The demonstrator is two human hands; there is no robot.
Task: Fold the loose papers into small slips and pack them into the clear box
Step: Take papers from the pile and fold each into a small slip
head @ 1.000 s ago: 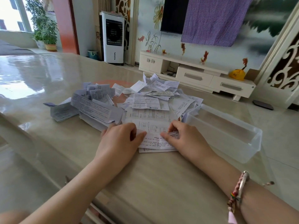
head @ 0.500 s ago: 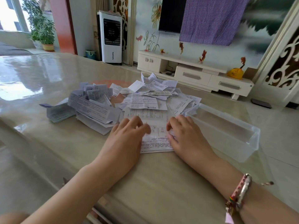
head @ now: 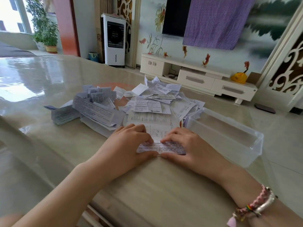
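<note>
My left hand point(head: 129, 145) and right hand point(head: 185, 145) sit side by side on the glossy beige table point(head: 155, 190), both working one printed paper sheet point(head: 161, 147). Each hand pinches the near folded edge of that sheet: fingertips curled down on top of the fold, thumbs tucked under its front edge, the two thumbs almost meeting in the middle. The far part of the sheet runs out flat from under my fingers toward the heap.

The loose papers point(head: 147, 105) lie in a broad pile just beyond my hands, white printed leaflets overlapping every way. On its left side I see several longer folded leaflets point(head: 96, 112) stacked at a slant, with one small folded slip point(head: 63, 114) lying a little apart at the far left.

The clear box point(head: 246, 143) stands to the right of my right hand, its near-left corner touching the edge of the pile. It is a long open-topped plastic tub, and I see no slips in it; I see the table through its floor and walls.

A beaded bracelet point(head: 255, 203) circles my right wrist.
</note>
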